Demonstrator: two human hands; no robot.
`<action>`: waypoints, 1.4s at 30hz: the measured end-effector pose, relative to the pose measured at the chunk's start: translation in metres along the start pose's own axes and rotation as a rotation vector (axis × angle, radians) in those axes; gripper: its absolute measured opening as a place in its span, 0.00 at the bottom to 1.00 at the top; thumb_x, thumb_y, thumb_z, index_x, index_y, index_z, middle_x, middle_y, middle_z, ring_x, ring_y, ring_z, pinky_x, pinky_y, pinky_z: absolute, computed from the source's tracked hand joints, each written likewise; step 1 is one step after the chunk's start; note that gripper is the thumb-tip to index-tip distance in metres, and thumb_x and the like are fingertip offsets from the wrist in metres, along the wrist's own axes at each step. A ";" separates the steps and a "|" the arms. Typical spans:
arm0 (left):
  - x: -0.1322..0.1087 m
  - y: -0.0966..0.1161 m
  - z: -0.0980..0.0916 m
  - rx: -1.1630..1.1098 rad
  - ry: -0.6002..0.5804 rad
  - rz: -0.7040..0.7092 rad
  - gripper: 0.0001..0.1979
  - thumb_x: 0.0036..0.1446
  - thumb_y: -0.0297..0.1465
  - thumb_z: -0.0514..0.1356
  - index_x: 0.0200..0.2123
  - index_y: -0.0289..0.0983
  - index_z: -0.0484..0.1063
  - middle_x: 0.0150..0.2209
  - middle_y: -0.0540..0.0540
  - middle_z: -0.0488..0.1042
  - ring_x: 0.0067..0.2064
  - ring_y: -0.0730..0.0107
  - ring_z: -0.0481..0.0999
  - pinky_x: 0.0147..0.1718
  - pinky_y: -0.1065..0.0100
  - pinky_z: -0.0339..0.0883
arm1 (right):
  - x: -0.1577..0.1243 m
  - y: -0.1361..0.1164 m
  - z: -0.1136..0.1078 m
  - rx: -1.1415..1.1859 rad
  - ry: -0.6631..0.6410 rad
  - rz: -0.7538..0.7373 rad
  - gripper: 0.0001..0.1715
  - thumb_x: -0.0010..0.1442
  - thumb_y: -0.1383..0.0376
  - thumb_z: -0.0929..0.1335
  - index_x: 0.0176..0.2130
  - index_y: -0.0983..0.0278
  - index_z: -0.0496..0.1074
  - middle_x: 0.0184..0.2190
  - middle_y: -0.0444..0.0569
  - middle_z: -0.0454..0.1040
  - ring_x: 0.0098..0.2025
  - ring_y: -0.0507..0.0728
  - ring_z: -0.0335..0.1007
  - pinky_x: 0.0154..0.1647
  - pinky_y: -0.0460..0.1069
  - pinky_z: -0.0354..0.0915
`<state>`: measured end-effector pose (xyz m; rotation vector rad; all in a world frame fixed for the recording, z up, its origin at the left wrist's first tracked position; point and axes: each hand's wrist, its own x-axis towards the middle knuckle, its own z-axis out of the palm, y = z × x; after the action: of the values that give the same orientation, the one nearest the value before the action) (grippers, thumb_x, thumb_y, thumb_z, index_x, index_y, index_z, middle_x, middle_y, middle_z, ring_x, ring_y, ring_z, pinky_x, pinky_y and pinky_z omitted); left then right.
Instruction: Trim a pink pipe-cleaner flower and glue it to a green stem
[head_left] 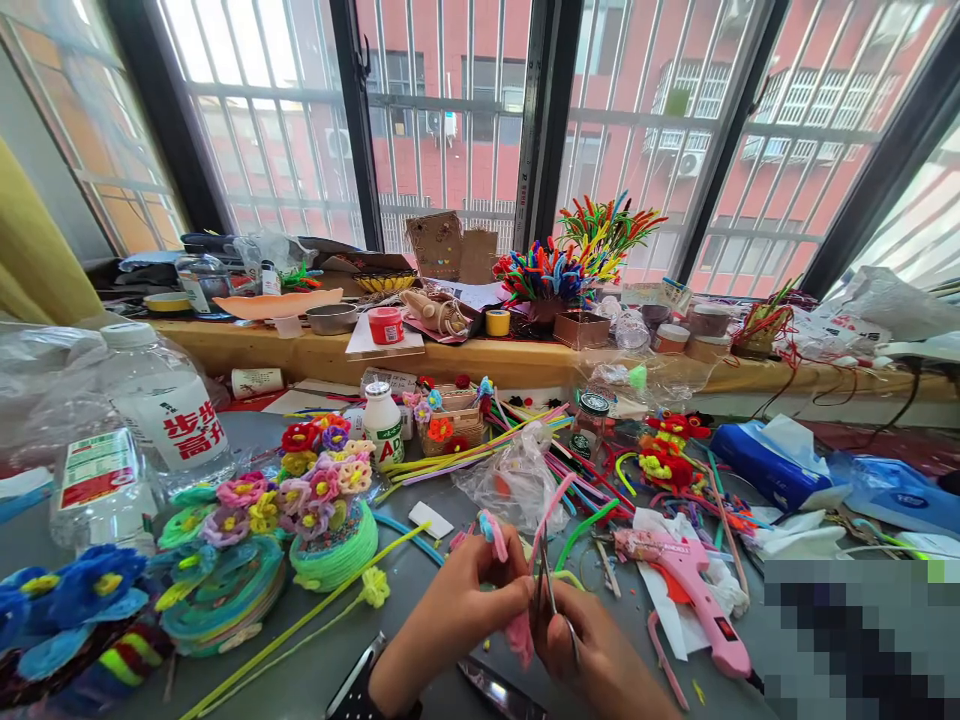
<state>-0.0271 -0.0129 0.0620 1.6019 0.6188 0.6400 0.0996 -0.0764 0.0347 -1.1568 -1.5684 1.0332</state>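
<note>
My left hand (466,605) is closed, pinching a fuzzy pink and blue pipe cleaner piece (493,535) whose pink part hangs below the fingers. In my right hand (589,650) is a pair of scissors (541,575), blades pointing up beside the left fingertips. A pink pipe cleaner strand (556,503) rises at the blades; whether they touch it I cannot tell. A long yellow pipe cleaner (315,612) and a green stem with a yellow flower (373,587) lie left of my hands. To the right rests a pink glue gun (701,590).
Pipe cleaner flowers stand on a green round base (334,545) and blue coiled base (225,595). Behind are a white AD bottle (383,425), a clear plastic bag (514,475) and a blue tissue pack (772,465). Large plastic bottles (161,400) stand left. A cluttered ledge (480,362) runs below the windows.
</note>
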 end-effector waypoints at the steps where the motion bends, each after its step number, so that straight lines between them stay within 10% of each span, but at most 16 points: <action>1: -0.001 0.001 0.000 0.035 -0.010 0.001 0.09 0.45 0.31 0.56 0.20 0.35 0.57 0.20 0.54 0.59 0.24 0.76 0.59 0.24 0.74 0.54 | 0.000 0.000 0.000 -0.005 0.004 -0.002 0.35 0.47 0.38 0.53 0.21 0.66 0.59 0.19 0.43 0.55 0.22 0.50 0.49 0.21 0.44 0.48; 9: 0.000 -0.001 0.002 -0.155 -0.040 -0.079 0.13 0.43 0.38 0.59 0.23 0.35 0.58 0.20 0.55 0.59 0.20 0.79 0.60 0.21 0.74 0.54 | 0.001 0.019 -0.001 -0.128 0.155 0.053 0.36 0.44 0.36 0.54 0.15 0.66 0.59 0.13 0.41 0.52 0.17 0.48 0.47 0.16 0.44 0.44; 28: -0.004 0.009 0.005 -0.298 -0.085 -0.163 0.15 0.41 0.38 0.61 0.19 0.33 0.61 0.18 0.53 0.63 0.21 0.78 0.62 0.22 0.74 0.55 | -0.002 -0.004 -0.002 0.060 -0.098 0.007 0.36 0.44 0.35 0.49 0.20 0.64 0.52 0.16 0.40 0.49 0.18 0.47 0.43 0.16 0.44 0.42; 42: -0.003 0.013 0.002 -0.274 0.005 -0.111 0.14 0.43 0.36 0.61 0.19 0.34 0.61 0.17 0.54 0.62 0.21 0.78 0.62 0.23 0.74 0.55 | 0.000 0.004 0.003 0.146 0.037 -0.011 0.32 0.45 0.39 0.57 0.17 0.65 0.56 0.15 0.40 0.52 0.19 0.48 0.47 0.19 0.43 0.46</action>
<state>-0.0275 -0.0184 0.0749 1.3027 0.5925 0.6184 0.0979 -0.0755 0.0298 -1.0607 -1.4437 1.0945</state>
